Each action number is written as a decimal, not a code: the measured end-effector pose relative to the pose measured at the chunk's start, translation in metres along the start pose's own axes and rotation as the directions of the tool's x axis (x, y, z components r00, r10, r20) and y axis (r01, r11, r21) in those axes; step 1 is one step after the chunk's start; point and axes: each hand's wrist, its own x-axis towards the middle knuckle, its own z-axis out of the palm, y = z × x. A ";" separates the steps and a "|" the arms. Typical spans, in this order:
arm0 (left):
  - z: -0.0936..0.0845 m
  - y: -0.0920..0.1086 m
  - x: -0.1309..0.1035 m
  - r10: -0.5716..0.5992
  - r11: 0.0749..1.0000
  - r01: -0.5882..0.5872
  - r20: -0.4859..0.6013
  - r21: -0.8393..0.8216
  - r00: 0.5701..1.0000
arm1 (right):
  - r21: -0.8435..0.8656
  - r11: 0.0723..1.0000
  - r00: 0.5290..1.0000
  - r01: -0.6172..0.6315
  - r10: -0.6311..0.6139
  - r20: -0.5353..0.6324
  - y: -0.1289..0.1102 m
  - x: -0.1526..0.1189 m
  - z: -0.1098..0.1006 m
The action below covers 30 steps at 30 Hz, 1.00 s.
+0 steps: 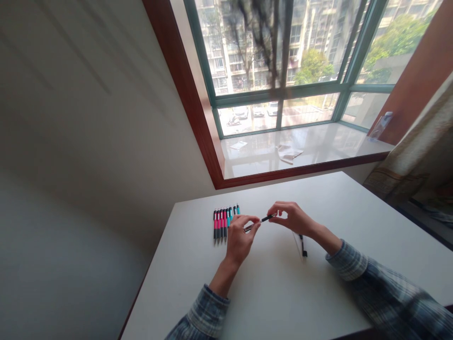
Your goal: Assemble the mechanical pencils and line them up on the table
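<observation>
Between my two hands is a slim pen, dark at the end toward the right and lighter toward the left. My left hand pinches its left part between thumb and fingers. The fingertips of my right hand close on its dark right end. Left of and partly behind my left hand lies a neat row of several pens, with pink pens at the left and teal pens at the right. Below my right hand rests a thin black and white item, partly covered; its kind is unclear.
The white table stands against the wall below a window. On the sill lie a crumpled wrapper, a small paper piece and a clear bottle. A curtain hangs at the right.
</observation>
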 end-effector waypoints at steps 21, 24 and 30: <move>0.001 0.001 -0.004 0.126 0.976 -0.137 0.078 0.167 0.989 | -0.083 0.989 0.974 -0.120 0.133 0.181 0.000 -0.004 0.002; 0.000 0.000 -0.004 0.134 0.972 -0.146 0.074 0.183 0.988 | -0.056 0.991 0.978 -0.125 0.132 0.161 -0.002 -0.003 0.003; -0.004 -0.007 -0.002 0.173 0.952 -0.156 -0.042 0.264 0.984 | -0.034 0.998 0.995 -0.056 0.059 0.084 0.000 -0.003 0.012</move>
